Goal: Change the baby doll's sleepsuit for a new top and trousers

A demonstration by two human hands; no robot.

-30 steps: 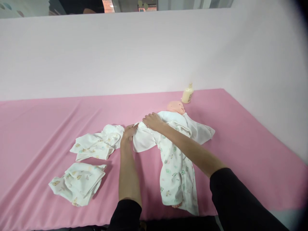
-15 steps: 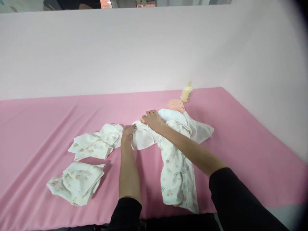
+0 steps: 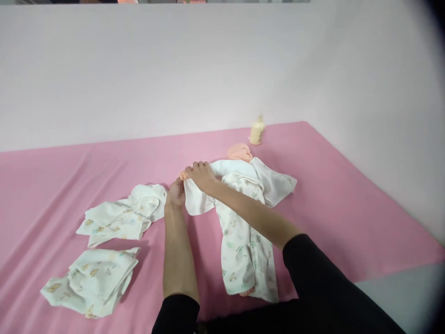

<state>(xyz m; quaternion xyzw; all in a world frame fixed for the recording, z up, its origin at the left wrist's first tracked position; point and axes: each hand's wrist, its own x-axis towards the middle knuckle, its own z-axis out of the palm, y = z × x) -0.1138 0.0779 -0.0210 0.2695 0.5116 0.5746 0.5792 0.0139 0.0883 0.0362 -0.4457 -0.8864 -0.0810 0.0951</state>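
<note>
worktop (image 3: 347, 195): pink sheet over the whole surface, near edge cut off by the frame
doll (image 3: 239, 152): lying on its back, mostly buried in a printed white garment (image 3: 243, 241); only the head, one tiny hand by the sleeve and a foot at the bottom hem show
loose clothes: one crumpled piece (image 3: 121, 215) just left of the doll, another pile (image 3: 92, 280) nearer the front edge (prints too small to read)
right hand (image 3: 200, 174): fingers curled over the sleeve (image 3: 196, 199) end, gripping it where the doll's hand pokes out
left hand (image 3: 175, 195): touching the sleeve's left edge, fingers tucked behind cloth, can't tell the grip
bottle (image 3: 257, 132): cream, upright by the back wall, label unreadable
</note>
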